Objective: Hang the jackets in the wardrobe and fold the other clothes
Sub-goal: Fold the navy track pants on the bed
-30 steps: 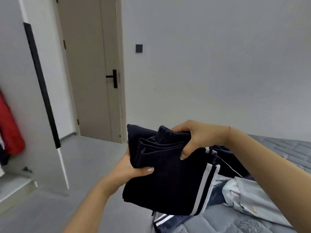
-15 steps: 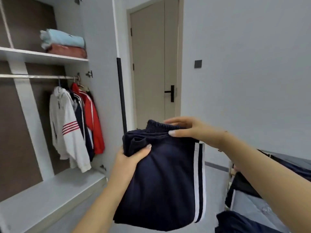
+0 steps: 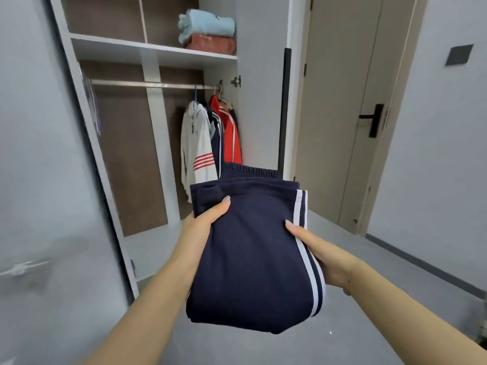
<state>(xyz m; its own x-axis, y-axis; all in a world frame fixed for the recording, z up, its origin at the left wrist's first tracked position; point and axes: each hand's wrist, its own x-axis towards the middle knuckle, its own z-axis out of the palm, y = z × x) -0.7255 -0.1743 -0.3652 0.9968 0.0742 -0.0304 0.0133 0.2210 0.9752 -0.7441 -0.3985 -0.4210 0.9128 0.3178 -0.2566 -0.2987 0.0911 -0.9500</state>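
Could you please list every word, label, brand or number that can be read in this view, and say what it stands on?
None can be read.
Folded navy trousers: white side stripes only, no lettering.
White jacket: red sleeve stripes and a small dark mark on the chest, too small to read.
Light blue folded item on the shelf: a small dark mark, too blurred to read.

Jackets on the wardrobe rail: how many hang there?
3 visible, all at the rail's right end: a white jacket on the left, a navy jacket in the middle, a red jacket rightmost. More may hide behind.
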